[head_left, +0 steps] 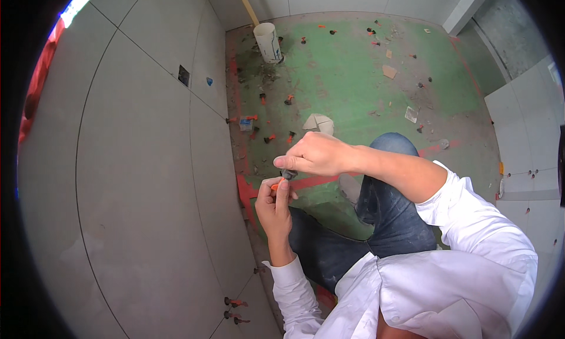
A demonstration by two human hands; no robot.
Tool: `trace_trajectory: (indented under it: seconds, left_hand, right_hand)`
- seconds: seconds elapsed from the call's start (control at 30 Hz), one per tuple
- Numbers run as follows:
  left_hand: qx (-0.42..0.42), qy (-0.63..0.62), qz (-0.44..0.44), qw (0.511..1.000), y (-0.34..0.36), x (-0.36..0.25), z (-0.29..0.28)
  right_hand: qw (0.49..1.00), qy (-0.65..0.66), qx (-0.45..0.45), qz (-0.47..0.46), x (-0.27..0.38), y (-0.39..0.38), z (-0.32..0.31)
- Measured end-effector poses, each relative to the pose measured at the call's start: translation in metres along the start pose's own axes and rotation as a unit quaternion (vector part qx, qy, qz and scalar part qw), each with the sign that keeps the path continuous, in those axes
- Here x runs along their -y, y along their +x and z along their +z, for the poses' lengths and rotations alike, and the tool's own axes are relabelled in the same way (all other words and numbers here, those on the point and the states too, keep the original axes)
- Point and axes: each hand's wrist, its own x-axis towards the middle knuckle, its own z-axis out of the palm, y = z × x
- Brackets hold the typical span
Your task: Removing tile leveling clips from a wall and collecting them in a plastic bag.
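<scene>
In front of my knees, my left hand (pixel 274 214) pinches the orange part of a small orange-and-black tile leveler (pixel 289 175) between thumb and fingers. Just above it, my right hand (pixel 322 153) is closed over the black end of the same leveler, its thumb pointing left. The fingers of the right hand are partly hidden from above. Several like orange-and-black levelers (pixel 289 99) lie scattered on the green floor (pixel 341 62) beyond my hands.
A tiled grey wall (pixel 141 180) rises close on my left, with levelers (pixel 234 302) in its lower joints. A white pipe (pixel 268 43) stands at the far left corner. Broken tile pieces (pixel 319 123) and a small blue box (pixel 246 124) lie on the floor.
</scene>
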Motion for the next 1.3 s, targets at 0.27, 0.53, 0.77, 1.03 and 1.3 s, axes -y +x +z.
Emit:
trace_trajectory:
  seconds: [0.27, 0.53, 0.77, 1.03, 1.3]
  left_hand:
    - [-0.061, 0.048, 0.020, 0.997, -0.008, -0.016, -0.022]
    - [-0.089, 0.067, 0.014, 0.994, -0.011, -0.021, -0.051]
    - [-0.165, 0.473, 0.188, 0.845, -0.021, -0.095, -0.084]
    - [-0.311, 0.777, 0.294, 0.461, -0.081, -0.259, -0.147]
    - [-0.216, 0.877, 0.287, 0.320, -0.075, -0.252, -0.179]
  right_hand:
    - [0.996, 0.052, -0.034, -0.069, 0.025, 0.016, 0.012]
    - [0.919, 0.258, -0.124, -0.271, 0.032, 0.037, 0.020]
    - [0.984, 0.108, -0.014, -0.142, 0.016, 0.069, 0.001]
    - [0.946, 0.304, -0.114, -0.018, -0.136, 0.214, -0.014]
    - [0.963, 0.107, -0.214, 0.126, -0.311, 0.367, 0.123]
